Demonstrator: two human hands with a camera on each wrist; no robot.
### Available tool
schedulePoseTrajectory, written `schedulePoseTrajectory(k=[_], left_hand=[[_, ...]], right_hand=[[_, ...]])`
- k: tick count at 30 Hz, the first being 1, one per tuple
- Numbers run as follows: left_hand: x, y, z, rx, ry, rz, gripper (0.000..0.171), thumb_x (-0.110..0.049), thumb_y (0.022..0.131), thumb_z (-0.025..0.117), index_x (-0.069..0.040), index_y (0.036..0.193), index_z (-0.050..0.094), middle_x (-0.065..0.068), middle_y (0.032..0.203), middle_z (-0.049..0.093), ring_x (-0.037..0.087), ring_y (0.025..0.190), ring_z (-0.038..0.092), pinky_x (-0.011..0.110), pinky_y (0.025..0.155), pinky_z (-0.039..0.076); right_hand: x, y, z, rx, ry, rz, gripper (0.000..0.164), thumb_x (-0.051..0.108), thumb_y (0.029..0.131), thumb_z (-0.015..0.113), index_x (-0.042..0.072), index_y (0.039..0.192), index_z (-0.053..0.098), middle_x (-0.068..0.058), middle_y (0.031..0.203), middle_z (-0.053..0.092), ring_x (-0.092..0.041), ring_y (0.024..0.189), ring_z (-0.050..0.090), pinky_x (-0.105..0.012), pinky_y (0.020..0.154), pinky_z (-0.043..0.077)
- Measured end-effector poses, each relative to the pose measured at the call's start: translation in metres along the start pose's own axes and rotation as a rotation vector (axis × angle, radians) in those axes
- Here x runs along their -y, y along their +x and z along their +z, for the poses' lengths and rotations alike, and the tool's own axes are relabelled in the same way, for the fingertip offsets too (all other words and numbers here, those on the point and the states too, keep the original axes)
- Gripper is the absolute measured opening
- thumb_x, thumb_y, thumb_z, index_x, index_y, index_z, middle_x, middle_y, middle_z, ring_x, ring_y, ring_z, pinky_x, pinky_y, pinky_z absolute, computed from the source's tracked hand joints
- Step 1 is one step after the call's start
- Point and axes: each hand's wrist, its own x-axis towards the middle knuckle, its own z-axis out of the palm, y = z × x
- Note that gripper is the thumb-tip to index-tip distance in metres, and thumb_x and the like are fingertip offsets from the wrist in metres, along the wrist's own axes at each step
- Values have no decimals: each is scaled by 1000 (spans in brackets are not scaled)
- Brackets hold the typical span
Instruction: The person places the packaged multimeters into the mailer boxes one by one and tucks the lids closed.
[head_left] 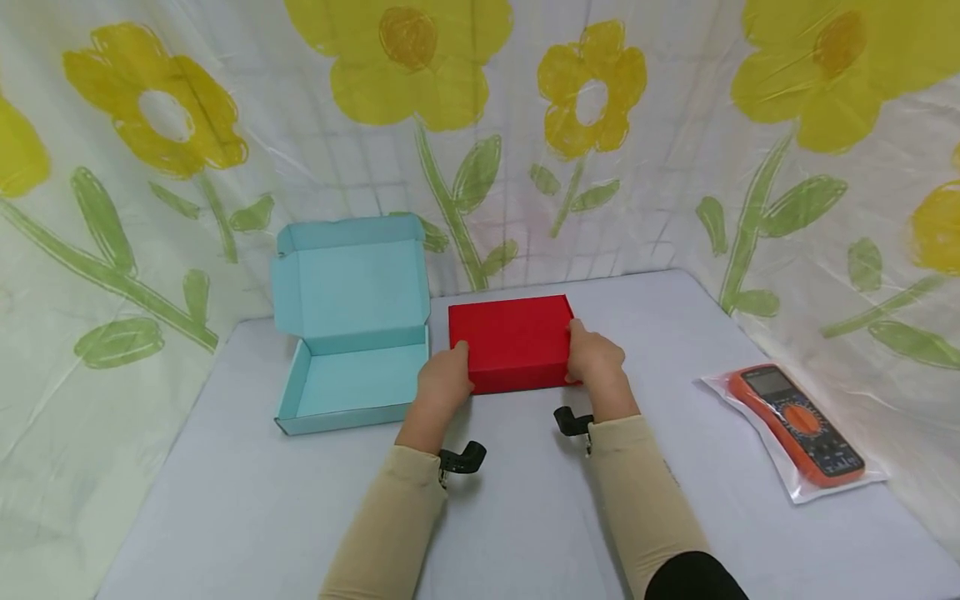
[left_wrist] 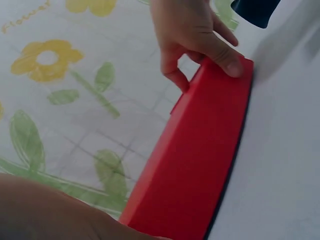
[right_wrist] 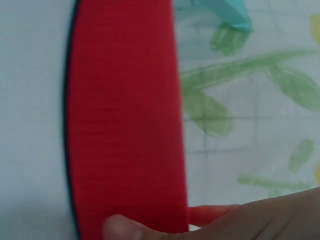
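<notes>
A closed red cardboard box (head_left: 517,337) lies flat on the table, right of centre in the head view. My left hand (head_left: 444,377) grips its left end; my right hand (head_left: 595,354) grips the right end. From the left wrist, the right hand (left_wrist: 192,35) shows its thumb on the front side and fingers at the rear edge, pinching the corner. The right wrist view has the front of the red box (right_wrist: 125,115) upright in frame, with the thumb on it at the bottom. Much of the left hand's fingers is hidden there.
An open light-blue cardboard box (head_left: 358,385) stands just left of the red one, its lid (head_left: 358,279) raised against the flowered curtain. On the right side lies an orange-and-black multimeter (head_left: 798,425) in a clear plastic bag. Curtain (head_left: 637,200) hangs behind the white tabletop.
</notes>
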Motion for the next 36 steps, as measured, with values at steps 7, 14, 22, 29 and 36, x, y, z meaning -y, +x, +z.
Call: schedulePoseTrajectory(k=[7, 14, 22, 29, 36], left_hand=[[-6, 1, 8, -24, 119, -37, 49, -9, 77, 88, -3, 116, 58, 15, 95, 68, 30, 86, 69, 45, 77, 61], [-16, 5, 12, 2, 171, -57, 73, -11, 77, 88, -2, 142, 56, 18, 111, 70, 31, 98, 69, 44, 82, 60], [-52, 28, 13, 61, 264, -38, 66, -17, 80, 88, -4, 139, 59, 13, 109, 70, 27, 95, 68, 38, 82, 60], [-105, 60, 39, 97, 342, 54, 57, -18, 93, 75, -7, 147, 56, 7, 123, 71, 19, 100, 69, 35, 77, 60], [-146, 83, 54, 78, 408, 129, 31, -26, 85, 86, -13, 111, 75, 0, 93, 73, 14, 81, 68, 30, 72, 60]], right_hand=[[2, -1, 3, -9, -6, -8, 75, 9, 83, 77, 7, 147, 39, -26, 117, 61, -38, 106, 60, -51, 82, 52], [-28, -6, -21, 223, 261, -68, 91, 14, 89, 76, 11, 163, 23, -26, 156, 35, -43, 135, 38, -57, 102, 45], [-38, -19, -43, 175, 301, -51, 85, 33, 97, 67, 8, 163, 20, -31, 157, 23, -47, 140, 33, -65, 107, 38], [-74, -31, -64, 109, 347, 21, 82, 39, 101, 56, 2, 162, 16, -37, 156, 18, -54, 140, 30, -68, 108, 36], [-107, -30, -66, 120, 433, 115, 83, 41, 102, 55, 1, 163, 14, -33, 162, 19, -53, 146, 21, -69, 112, 29]])
